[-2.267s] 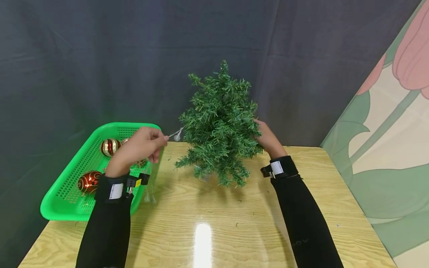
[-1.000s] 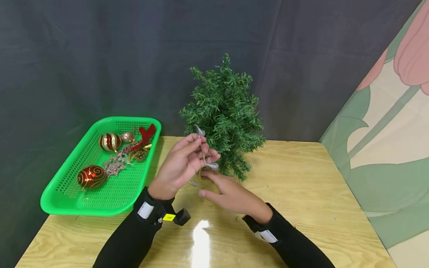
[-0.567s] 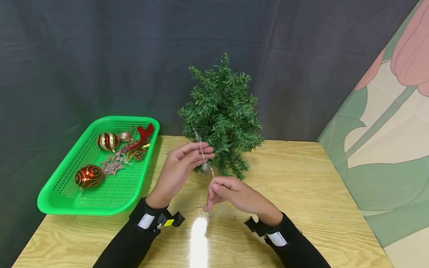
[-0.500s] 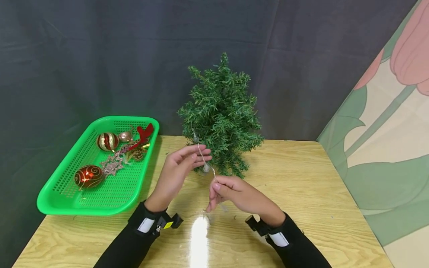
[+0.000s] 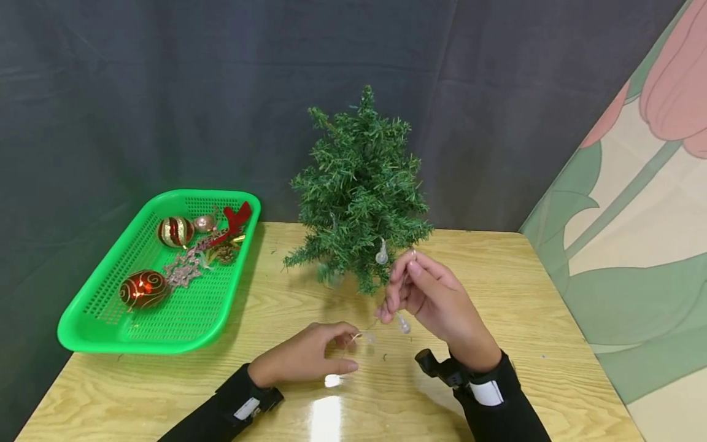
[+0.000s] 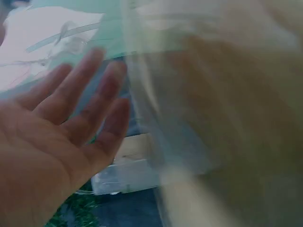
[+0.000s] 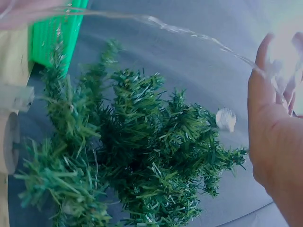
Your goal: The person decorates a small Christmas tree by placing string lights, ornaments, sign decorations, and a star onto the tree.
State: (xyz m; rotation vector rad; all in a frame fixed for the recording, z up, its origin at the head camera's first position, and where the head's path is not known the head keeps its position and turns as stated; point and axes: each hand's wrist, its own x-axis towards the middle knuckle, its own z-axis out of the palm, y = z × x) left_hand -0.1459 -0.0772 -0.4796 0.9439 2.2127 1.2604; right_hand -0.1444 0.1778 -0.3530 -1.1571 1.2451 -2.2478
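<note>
A string of clear bulb lights (image 5: 382,253) hangs in front of the green artificial Christmas tree (image 5: 361,184). My right hand (image 5: 436,301) pinches its wire between thumb and fingers, right of the tree's lower branches. One bulb (image 5: 405,324) dangles below that hand. Low over the table, my left hand (image 5: 309,355) has its fingers spread apart, as the left wrist view shows; the wire passes by its fingertips. In the right wrist view the wire (image 7: 184,31) stretches across the top to my right hand (image 7: 279,127), with a bulb (image 7: 226,119) beside the branches.
A green basket (image 5: 232,301) on the left of the wooden table (image 5: 497,380) holds a striped bauble (image 5: 175,232), a red swirled bauble (image 5: 145,289), a glitter snowflake (image 5: 183,270) and a red bow (image 5: 237,216). A dark curtain (image 5: 193,92) hangs behind.
My right hand, first behind the tree's right side, came to the front, took the wire and moved right and up. My left hand let the wire go and dropped toward the table's front.
</note>
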